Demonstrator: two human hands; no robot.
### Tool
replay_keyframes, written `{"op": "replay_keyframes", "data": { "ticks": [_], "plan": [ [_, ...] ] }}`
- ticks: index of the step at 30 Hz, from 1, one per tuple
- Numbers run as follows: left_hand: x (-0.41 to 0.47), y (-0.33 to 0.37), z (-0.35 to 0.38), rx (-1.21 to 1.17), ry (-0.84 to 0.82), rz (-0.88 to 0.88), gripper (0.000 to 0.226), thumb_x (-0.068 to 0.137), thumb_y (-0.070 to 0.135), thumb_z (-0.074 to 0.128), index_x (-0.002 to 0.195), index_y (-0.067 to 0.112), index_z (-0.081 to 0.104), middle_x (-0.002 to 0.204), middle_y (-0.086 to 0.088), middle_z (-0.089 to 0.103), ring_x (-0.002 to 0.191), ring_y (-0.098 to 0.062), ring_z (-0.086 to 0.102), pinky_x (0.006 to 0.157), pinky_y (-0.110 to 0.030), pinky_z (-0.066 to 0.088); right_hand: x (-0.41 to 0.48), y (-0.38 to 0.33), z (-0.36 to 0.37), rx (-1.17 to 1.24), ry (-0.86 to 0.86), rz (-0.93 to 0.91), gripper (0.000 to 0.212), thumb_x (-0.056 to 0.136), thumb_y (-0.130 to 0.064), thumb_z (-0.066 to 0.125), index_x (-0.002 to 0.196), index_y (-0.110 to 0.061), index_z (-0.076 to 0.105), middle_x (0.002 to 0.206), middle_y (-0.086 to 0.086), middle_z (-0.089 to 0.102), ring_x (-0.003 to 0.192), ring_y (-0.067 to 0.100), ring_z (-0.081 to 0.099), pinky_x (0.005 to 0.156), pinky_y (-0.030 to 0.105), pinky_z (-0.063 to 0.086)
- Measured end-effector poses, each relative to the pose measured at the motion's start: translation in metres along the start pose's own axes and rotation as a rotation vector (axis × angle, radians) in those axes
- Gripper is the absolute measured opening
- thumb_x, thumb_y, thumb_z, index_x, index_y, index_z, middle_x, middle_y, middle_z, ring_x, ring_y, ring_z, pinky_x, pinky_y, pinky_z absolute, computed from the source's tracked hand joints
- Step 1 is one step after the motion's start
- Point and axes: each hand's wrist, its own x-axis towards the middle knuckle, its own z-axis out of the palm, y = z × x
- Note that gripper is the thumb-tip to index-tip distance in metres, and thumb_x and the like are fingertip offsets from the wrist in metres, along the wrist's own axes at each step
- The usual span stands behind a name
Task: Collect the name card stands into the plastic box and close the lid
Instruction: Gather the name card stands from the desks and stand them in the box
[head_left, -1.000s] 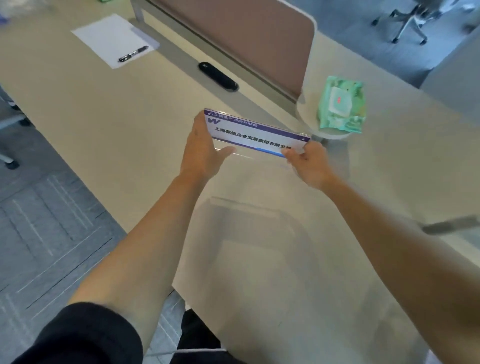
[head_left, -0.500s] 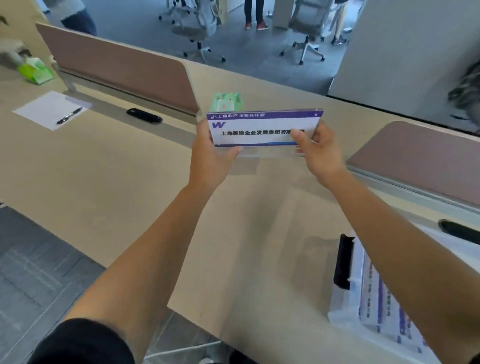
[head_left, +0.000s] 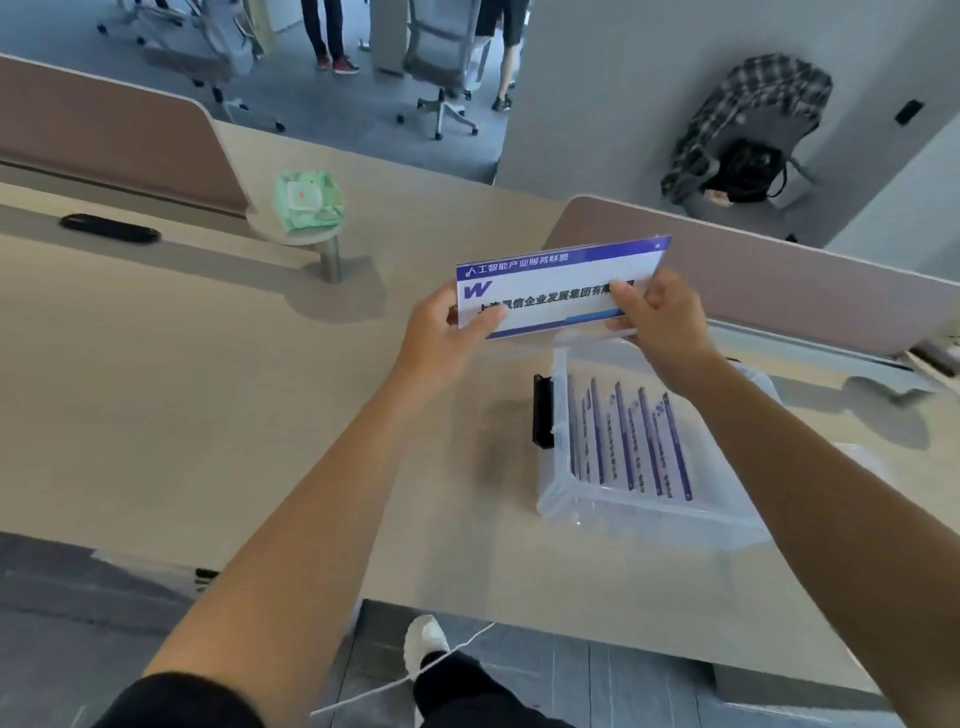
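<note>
I hold a clear name card stand (head_left: 556, 283) with a blue and white card in the air above the desk. My left hand (head_left: 441, 338) grips its left end and my right hand (head_left: 657, 325) grips its right end. Just below and to the right sits the open clear plastic box (head_left: 639, 512) with a black latch (head_left: 543, 411) on its left side. Several name card stands (head_left: 628, 439) stand on edge inside it. My right forearm hides the box's right part. The lid is not clearly visible.
A beige desk (head_left: 208, 415) runs across the view, with pinkish divider panels (head_left: 810, 291) behind the box and at far left. A green wipes pack (head_left: 307, 201) lies on a small round shelf. A black cable slot (head_left: 109, 229) is at left. Office chairs and standing people are beyond.
The view has swung right along the desk, and both hands have carried the name card stand with it. The plastic box has come fully into view under the stand.
</note>
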Motion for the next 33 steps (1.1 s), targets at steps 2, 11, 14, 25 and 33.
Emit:
{"op": "replay_keyframes", "data": {
  "ticks": [2,11,14,25,33],
  "plan": [
    [-0.009,0.005,0.019,-0.014,-0.046,-0.006,0.018,0.087,0.019,0.072,0.095,0.034,0.065,0.092,0.017,0.07,0.08,0.001,0.066,0.078,-0.034,0.058,-0.011,0.006,-0.021,0.019,0.013,0.051,0.026,0.096,-0.036,0.061,0.108,-0.013,0.055,0.103,0.006,0.068,0.087,0.022,0.071,0.081,0.038,0.061],
    [-0.016,0.015,0.11,0.081,-0.105,-0.054,0.016,0.086,0.027,0.072,0.1,0.021,0.067,0.094,0.007,0.072,0.086,-0.016,0.07,0.075,-0.048,0.06,-0.008,0.045,-0.1,0.47,-0.054,0.322,0.06,0.087,-0.072,0.047,0.117,-0.022,0.061,0.112,0.008,0.07,0.108,0.031,0.067,0.096,0.053,0.051],
    [-0.011,0.016,0.155,0.144,-0.065,-0.064,0.018,0.082,0.032,0.073,0.095,0.02,0.07,0.092,-0.002,0.074,0.084,-0.029,0.07,0.076,-0.054,0.057,0.014,0.061,-0.128,0.451,-0.053,0.398,0.063,0.084,-0.074,0.05,0.125,-0.026,0.055,0.109,0.004,0.063,0.115,0.032,0.058,0.1,0.056,0.047],
    [-0.012,0.025,0.248,-0.228,-0.458,-0.4,0.082,0.058,0.058,0.081,0.131,0.044,0.047,0.13,-0.005,0.052,0.116,-0.024,0.055,0.095,-0.042,0.047,0.092,0.095,-0.206,0.298,-0.248,0.192,0.033,0.085,-0.046,0.06,0.104,-0.019,0.056,0.086,0.003,0.058,0.08,0.021,0.06,0.082,0.049,0.056],
    [-0.003,0.014,0.293,-0.192,-0.601,-0.532,0.106,0.062,0.039,0.082,0.14,0.06,0.013,0.145,-0.021,0.044,0.135,-0.036,0.042,0.107,-0.06,0.038,0.119,0.106,-0.201,0.189,-0.406,0.083,0.036,0.077,-0.047,0.056,0.105,-0.025,0.058,0.105,-0.004,0.055,0.098,0.016,0.054,0.09,0.05,0.05]
  ]
}}
